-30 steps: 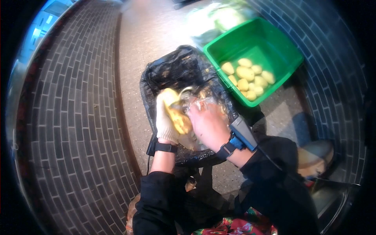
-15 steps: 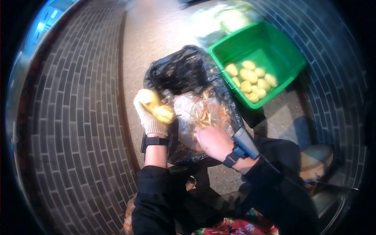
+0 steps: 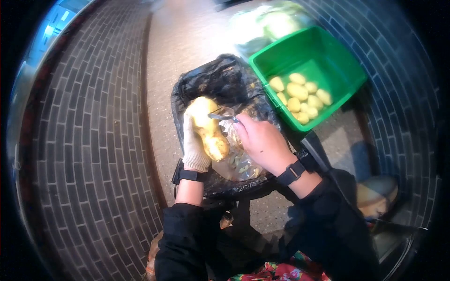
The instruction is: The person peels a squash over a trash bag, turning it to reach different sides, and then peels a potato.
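A long, knobbly potato (image 3: 206, 121), mostly bare yellow with brownish skin at its lower end, rests in my left hand (image 3: 192, 149). That hand wears a white knit glove, its fingers closed round the potato's far side. My right hand (image 3: 263, 140), ungloved, grips a slim metal peeler (image 3: 220, 116). The peeler's head lies at the potato's right side; whether it touches is hard to tell. Below both hands is a container lined with a black plastic bag (image 3: 187, 91). A crumpled clear plastic bag (image 3: 246, 169) lies inside it, with peelings partly hidden by my right hand.
A green tub (image 3: 349, 77) with several peeled potatoes (image 3: 297, 91) stands at the right, close to the black bag. Behind it is a clear bag of pale green produce (image 3: 276, 23). Tiled walls flank the speckled floor (image 3: 164, 61). A shoe (image 3: 377, 196) shows at lower right.
My left hand has moved right with the potato, now upright over the black bag. My right hand has risen from the peelings, bringing the peeler beside the potato.
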Motion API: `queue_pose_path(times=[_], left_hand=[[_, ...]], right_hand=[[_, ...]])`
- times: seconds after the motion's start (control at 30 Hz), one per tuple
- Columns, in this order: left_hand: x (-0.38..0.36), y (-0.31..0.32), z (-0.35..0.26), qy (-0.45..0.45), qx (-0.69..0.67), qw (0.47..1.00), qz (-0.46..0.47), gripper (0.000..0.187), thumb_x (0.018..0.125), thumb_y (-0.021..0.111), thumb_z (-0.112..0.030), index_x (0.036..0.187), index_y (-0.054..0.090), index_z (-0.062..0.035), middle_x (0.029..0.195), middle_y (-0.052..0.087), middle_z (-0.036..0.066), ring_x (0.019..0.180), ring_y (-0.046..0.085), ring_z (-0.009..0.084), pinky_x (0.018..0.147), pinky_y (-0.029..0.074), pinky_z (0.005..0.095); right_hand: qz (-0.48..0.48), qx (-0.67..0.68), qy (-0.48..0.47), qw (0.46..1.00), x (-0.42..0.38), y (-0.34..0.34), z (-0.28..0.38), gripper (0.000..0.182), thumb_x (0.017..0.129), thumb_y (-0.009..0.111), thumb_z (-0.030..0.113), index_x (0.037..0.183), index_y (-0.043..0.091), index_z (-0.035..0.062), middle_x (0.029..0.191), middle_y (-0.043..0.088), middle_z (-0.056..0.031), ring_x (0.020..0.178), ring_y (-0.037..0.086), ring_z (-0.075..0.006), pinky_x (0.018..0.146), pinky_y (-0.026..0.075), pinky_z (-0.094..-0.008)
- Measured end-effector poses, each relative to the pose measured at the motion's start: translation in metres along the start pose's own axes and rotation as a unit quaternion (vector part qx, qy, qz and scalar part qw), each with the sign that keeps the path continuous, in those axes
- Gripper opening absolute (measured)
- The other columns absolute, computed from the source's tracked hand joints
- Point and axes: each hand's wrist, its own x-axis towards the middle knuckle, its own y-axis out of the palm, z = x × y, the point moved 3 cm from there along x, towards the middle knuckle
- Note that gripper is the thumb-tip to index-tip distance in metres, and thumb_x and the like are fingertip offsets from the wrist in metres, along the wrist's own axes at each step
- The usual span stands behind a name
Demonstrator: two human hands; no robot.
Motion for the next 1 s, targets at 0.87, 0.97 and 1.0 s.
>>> queue_pose_path(times=[0.87,0.97,1.0], left_hand=[[0.006,-0.015,-0.022,0.151,0.1,0.973,-0.141,0.069,0.09,0.054,-0.069,0.123,0.056,-0.0082,0.099,0.065,0.009,0.077,0.064,0.024,0.066,0.056,0.0371],[0.01,-0.02,-0.01,0.138,0.152,0.971,-0.118,0.066,0.092,0.053,-0.067,0.125,0.056,-0.0099,0.104,0.064,0.007,0.085,0.063,0.0212,0.073,0.056,0.0358],[0.01,-0.018,-0.009,0.183,0.195,0.956,-0.118,0.065,0.093,0.053,-0.066,0.126,0.056,-0.0103,0.105,0.064,0.007,0.087,0.063,0.0204,0.075,0.055,0.0355]], right_hand=[[0.043,-0.065,-0.006,0.997,-0.005,0.008,0.005,0.021,0.1,0.052,0.026,0.107,0.061,0.0081,0.068,0.062,-0.0208,0.07,0.064,-0.0419,0.065,0.051,-0.0509],[0.047,-0.059,-0.028,0.997,-0.012,0.024,0.008,0.02,0.1,0.053,0.025,0.107,0.061,0.008,0.068,0.062,-0.0201,0.069,0.064,-0.0415,0.065,0.052,-0.0506],[0.058,-0.073,-0.034,0.995,-0.016,0.03,0.009,0.02,0.099,0.053,0.024,0.106,0.061,0.0076,0.069,0.063,-0.0196,0.069,0.064,-0.041,0.065,0.052,-0.0508]])
